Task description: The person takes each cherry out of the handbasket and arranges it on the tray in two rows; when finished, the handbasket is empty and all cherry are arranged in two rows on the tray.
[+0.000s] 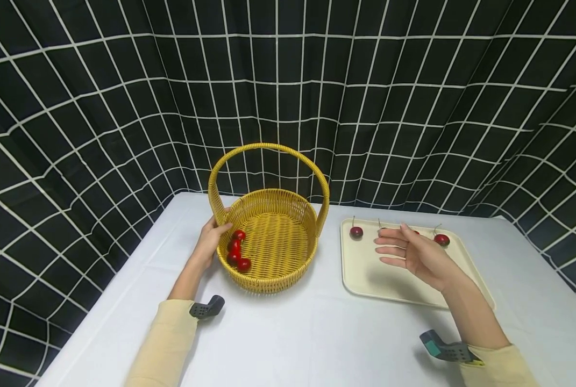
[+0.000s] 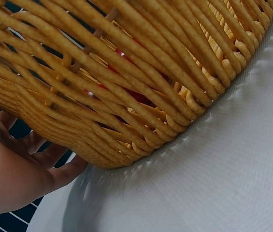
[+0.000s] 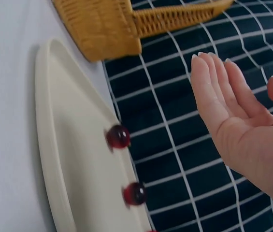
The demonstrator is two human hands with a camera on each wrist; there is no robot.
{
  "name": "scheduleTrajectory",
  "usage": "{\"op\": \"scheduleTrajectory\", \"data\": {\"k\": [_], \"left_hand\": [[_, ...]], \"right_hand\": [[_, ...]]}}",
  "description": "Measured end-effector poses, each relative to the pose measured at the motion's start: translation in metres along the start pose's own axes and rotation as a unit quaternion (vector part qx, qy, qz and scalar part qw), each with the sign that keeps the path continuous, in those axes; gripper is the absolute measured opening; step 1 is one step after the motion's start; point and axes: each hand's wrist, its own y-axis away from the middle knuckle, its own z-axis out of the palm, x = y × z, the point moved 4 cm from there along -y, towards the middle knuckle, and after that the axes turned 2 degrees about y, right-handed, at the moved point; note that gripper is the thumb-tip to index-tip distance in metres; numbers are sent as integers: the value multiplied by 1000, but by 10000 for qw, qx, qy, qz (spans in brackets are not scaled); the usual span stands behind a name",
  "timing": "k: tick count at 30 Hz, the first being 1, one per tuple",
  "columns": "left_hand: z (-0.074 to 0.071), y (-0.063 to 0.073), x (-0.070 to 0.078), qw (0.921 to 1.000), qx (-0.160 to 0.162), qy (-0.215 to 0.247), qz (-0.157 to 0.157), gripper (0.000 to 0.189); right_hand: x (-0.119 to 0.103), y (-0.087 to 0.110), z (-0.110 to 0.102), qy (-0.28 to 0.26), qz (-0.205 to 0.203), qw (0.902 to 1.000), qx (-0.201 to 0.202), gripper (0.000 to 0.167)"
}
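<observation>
While the left hand [image 1: 209, 241] gripped the basket [image 1: 280, 242], the empty right hand [image 1: 417, 255] was nearer the tray cherries [image 1: 356, 233] just beyond it.

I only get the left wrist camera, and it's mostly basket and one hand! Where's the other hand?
Observer: The right hand is over the cream tray, holding nothing.
Operator: Ooh! Is anything on the tray?
Observer: Yes, cherries near its far edge; the right hand partly hides some in the head view.
Operator: And does my basket have a handle?
Observer: It does: a tall yellow handle arches over the top.
</observation>
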Motion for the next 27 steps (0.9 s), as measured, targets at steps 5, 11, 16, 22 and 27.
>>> {"op": "scheduleTrajectory", "data": {"k": [5,11,16,22,27], "left_hand": [[1,0,0,10000,-11,84,-20,54],[0,0,0,9999,-27,123,-78,53],[0,-2,-1,9997,-69,208,-128,53],[0,-3,0,9998,-59,141,-81,54],[0,-1,0,9999,-53,107,8,53]], "right_hand": [[3,-8,16,210,239,9995,40,41],[3,-19,34,365,390,9985,107,40],[2,-29,48,374,395,9985,-26,44],[3,-42,66,464,472,9977,-116,48],[6,-55,77,533,563,9969,-109,52]]}}
